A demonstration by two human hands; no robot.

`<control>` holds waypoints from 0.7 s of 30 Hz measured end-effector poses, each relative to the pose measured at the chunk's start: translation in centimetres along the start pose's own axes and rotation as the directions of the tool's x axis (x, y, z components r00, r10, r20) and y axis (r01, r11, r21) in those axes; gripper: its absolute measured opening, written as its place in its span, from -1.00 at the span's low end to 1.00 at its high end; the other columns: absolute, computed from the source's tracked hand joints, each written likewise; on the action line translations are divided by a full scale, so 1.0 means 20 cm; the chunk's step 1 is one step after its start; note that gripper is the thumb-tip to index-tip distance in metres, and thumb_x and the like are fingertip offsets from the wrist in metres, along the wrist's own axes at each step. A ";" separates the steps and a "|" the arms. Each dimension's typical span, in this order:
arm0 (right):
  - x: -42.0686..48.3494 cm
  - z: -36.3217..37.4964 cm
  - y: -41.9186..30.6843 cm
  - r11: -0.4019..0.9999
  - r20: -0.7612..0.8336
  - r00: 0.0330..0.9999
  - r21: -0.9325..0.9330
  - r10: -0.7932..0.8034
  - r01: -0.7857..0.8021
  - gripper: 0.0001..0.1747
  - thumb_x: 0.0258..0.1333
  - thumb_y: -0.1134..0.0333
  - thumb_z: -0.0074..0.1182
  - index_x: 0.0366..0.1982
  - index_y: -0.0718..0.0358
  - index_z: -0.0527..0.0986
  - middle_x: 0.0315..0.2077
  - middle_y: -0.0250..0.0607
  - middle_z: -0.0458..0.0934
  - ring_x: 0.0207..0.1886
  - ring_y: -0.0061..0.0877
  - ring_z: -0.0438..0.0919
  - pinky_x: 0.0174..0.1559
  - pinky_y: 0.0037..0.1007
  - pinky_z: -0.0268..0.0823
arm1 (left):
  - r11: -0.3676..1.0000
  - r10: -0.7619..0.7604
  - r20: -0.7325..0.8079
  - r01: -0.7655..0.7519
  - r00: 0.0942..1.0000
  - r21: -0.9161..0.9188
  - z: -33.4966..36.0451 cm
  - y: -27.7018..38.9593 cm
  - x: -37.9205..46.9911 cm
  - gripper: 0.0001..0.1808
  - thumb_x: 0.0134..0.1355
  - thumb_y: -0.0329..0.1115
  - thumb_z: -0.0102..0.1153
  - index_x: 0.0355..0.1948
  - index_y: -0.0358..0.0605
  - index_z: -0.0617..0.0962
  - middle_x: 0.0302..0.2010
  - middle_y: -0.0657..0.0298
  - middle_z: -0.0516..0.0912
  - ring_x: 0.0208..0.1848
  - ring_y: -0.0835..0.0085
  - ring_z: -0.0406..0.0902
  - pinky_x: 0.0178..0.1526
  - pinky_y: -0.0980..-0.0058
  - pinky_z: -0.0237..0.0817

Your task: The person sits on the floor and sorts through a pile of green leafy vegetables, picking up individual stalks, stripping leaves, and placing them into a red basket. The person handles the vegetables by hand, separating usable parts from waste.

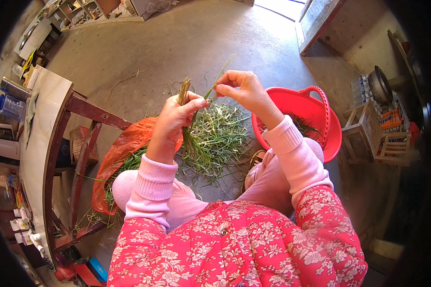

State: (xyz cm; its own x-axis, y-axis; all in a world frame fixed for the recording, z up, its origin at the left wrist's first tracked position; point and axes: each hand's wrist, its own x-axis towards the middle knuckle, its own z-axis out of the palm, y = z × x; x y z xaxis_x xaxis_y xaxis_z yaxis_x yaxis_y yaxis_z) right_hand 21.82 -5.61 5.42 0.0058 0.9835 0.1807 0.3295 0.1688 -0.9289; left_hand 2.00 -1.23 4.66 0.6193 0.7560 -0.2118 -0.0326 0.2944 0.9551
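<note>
My left hand is closed around a bundle of thin green stalks, whose cut ends stick up above the fist and whose leafy part hangs below. Between thumb and fingers, my right hand pinches a single long green blade, which runs down to the left thumb. Beneath both hands a loose pile of green and pale plant scraps lies on the floor. An orange plastic bag with more greens sits by my left knee. By my right knee stands a red plastic basket with some dark greens inside.
At left is a table with dark red wooden legs, holding a clear jug with a blue lid. Small wooden stools stand at right near a dark metal pot. A door is at the upper right. Shelves line the back.
</note>
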 end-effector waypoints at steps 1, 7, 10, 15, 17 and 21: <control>0.00 -0.01 0.00 1.000 0.006 1.000 0.022 0.011 -0.011 -0.82 0.01 0.40 0.10 -0.40 0.41 0.54 -0.51 -0.24 0.60 -0.41 -0.67 0.54 -0.30 -0.61 0.40 | 1.000 0.000 -0.010 0.000 1.000 -0.010 0.00 0.00 0.00 -0.83 0.03 -0.28 0.21 -0.43 -0.15 0.57 -0.73 0.58 0.27 -0.72 0.80 0.08 -0.67 0.75 -0.16; 0.01 -0.08 0.03 0.997 -0.067 0.997 0.074 -0.029 0.034 -0.84 0.05 0.43 0.05 -0.38 0.42 0.50 -0.47 -0.25 0.57 -0.39 -0.66 0.51 -0.27 -0.62 0.37 | 1.000 -0.017 0.015 0.017 1.000 -0.010 -0.03 0.03 -0.01 -0.84 0.01 -0.28 0.20 -0.46 -0.14 0.56 -0.72 0.55 0.31 -0.71 0.79 0.10 -0.67 0.75 -0.16; 0.03 -0.15 0.07 0.994 -0.207 0.978 0.107 0.031 -0.009 -0.84 0.08 0.42 0.02 -0.36 0.41 0.49 -0.47 -0.22 0.57 -0.39 -0.64 0.52 -0.28 -0.61 0.38 | 1.000 -0.024 0.038 0.024 0.999 -0.010 -0.04 0.03 -0.02 -0.84 0.00 -0.27 0.20 -0.47 -0.14 0.55 -0.70 0.52 0.35 -0.71 0.79 0.11 -0.68 0.75 -0.16; 0.04 -0.31 0.15 0.987 -0.427 0.904 0.156 0.028 0.043 -0.81 0.10 0.35 0.02 -0.36 0.37 0.50 -0.46 -0.23 0.58 -0.42 -0.62 0.53 -0.29 -0.62 0.38 | 0.995 -0.056 0.107 0.064 0.993 -0.081 -0.12 0.05 -0.01 -0.84 0.03 -0.27 0.16 -0.46 -0.13 0.52 -0.65 0.46 0.42 -0.70 0.80 0.13 -0.67 0.77 -0.12; 0.03 -0.35 0.19 0.981 -0.433 0.899 0.193 0.065 0.022 -0.79 0.11 0.33 0.02 -0.34 0.36 0.51 -0.46 -0.24 0.58 -0.41 -0.63 0.53 -0.30 -0.61 0.38 | 0.979 -0.053 0.130 0.077 0.990 -0.187 -0.14 0.05 -0.01 -0.82 0.07 -0.26 0.13 -0.43 -0.16 0.51 -0.58 0.42 0.48 -0.65 0.80 0.21 -0.66 0.79 -0.06; 0.04 -0.33 0.26 0.992 -0.229 0.968 0.085 0.107 -0.089 -0.75 0.11 0.34 0.01 -0.25 0.37 0.53 -0.41 -0.21 0.60 -0.37 -0.61 0.55 -0.26 -0.58 0.39 | 0.936 -0.066 0.161 0.117 0.985 -0.331 -0.15 0.04 -0.01 -0.80 0.09 -0.25 0.13 -0.40 -0.19 0.51 -0.51 0.39 0.51 -0.59 0.78 0.29 -0.65 0.81 0.00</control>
State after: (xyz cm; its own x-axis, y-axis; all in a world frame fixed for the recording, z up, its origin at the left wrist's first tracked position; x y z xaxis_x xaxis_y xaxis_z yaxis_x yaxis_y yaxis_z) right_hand 29.79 -4.41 2.91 0.2569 0.9548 0.1496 0.2460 0.0851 -0.9655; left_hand -0.50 0.63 4.74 0.7381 0.6311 -0.2386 -0.2179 0.5577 0.8009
